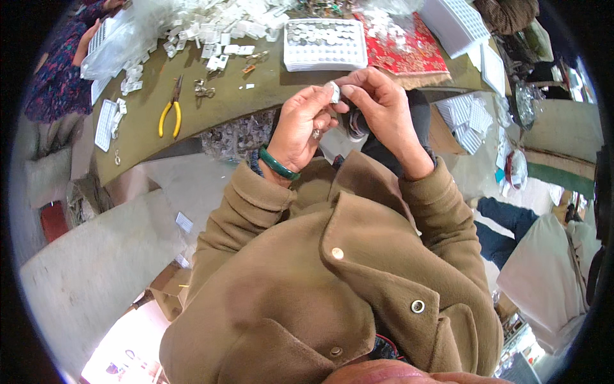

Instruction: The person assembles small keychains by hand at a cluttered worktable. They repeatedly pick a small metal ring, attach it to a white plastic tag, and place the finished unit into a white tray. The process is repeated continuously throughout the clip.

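"Now, where's that small white piece (335, 93)?"

"Up by the near edge of the table (224, 105), clamped between the thumb and forefinger of the left hand (297, 121)."

"And the right hand (382, 105)?"

"Thumb and forefinger bunched close beside it; whether they pinch anything, I can't tell."

"How does it handle, you reckon?"

"Light, I'd say, and stiff, like thin plastic; probably a touch slippery, and it could crack under a hard squeeze. Best taken by its edges, fingertips only."

"And the textures around it?"

"Plenty! A loose, glossy heap of white pieces (224, 27) at the far side, a pale tray (326, 66) lined with small round shapes, red patterned cloth (423, 54) next to it, and pliers (175, 99) with slim metal noses and smooth, curved yellow handles."
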Tool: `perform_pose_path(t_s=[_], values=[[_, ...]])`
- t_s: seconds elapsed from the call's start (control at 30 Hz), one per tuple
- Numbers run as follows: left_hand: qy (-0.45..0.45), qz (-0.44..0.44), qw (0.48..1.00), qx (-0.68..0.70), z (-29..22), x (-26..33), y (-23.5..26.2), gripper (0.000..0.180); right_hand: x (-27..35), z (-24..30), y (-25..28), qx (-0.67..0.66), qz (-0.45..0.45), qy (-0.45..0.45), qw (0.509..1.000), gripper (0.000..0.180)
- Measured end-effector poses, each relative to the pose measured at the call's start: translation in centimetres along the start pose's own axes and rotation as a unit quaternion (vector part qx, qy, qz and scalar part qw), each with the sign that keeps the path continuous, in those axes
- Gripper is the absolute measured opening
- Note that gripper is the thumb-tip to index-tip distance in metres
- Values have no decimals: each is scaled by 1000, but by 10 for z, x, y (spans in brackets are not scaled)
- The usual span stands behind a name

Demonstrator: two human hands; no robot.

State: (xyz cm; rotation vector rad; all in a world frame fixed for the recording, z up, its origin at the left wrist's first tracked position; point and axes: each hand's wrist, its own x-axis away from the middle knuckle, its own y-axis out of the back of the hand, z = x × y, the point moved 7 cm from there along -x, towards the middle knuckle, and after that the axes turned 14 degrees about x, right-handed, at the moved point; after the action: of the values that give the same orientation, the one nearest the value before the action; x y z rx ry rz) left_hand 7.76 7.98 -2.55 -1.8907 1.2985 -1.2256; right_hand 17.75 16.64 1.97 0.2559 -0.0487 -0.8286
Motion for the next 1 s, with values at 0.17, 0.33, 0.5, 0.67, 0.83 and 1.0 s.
perform_pose_path(t_s=[0.17, 0.33, 0.5, 0.67, 0.83, 1.0], values=[[21, 2, 998, 63, 0, 1, 9, 20, -9, 6, -6, 172, 15, 65, 983, 8], [39, 5, 994, 103, -3, 4, 13, 17, -15, 9, -20, 266, 73, 60, 959, 12], [-114, -17, 984, -139, -46, 13, 17, 12, -29, 35, -40, 240, 58, 172, 954, 12], [-441, -111, 836, -307, -138, 53, 35, 14, -50, 52, -81, 308, 34, 266, 913, 19], [-472, -276, 595, -589, -194, 66, 62, 25, -68, 45, -135, 458, 62, 265, 846, 31], [-436, -250, 497, -707, -184, 52, 76, 29, -77, 39, -155, 534, 56, 274, 798, 24]])
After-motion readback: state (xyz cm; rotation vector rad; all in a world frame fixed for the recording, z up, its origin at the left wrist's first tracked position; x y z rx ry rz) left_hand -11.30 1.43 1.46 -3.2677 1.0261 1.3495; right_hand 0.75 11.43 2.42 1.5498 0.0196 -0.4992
